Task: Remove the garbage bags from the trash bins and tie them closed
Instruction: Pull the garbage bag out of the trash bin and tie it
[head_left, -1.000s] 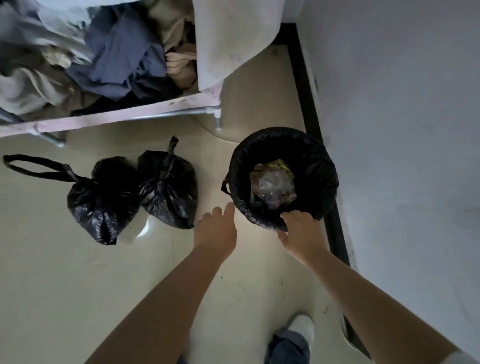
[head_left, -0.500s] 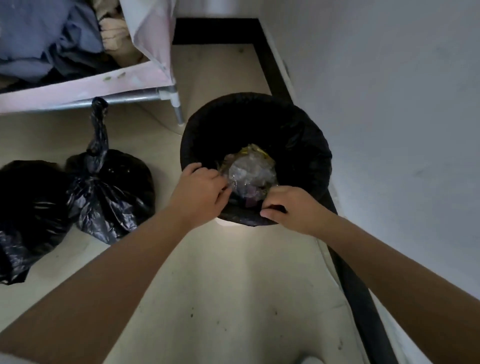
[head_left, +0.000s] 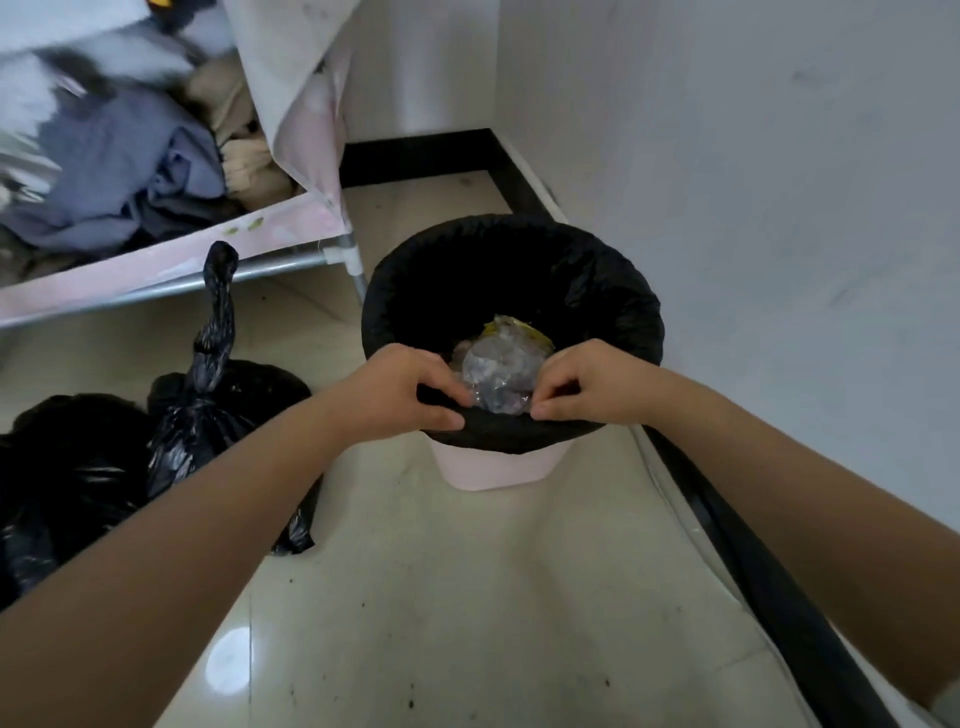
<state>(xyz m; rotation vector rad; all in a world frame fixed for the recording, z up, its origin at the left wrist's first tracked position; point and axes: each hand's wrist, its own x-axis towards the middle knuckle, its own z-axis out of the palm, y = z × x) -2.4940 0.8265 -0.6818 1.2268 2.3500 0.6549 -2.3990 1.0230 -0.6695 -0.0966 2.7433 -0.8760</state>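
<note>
Pinching the bin liner (head_left: 519, 431) rim, both hands' grips flank tied bags (head_left: 208, 415) leftward.

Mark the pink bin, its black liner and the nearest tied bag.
pink bin (head_left: 493, 470), head view, bare front wall below the liner.
black liner (head_left: 613, 291), head view, far right inner wall.
tied bag (head_left: 208, 415), head view, bulging body below the knot.

Both bare forearms stretched forward, left hand (head_left: 400, 387) and right hand (head_left: 592, 384) side by side, fingers curled, thumbs pinching.
</note>
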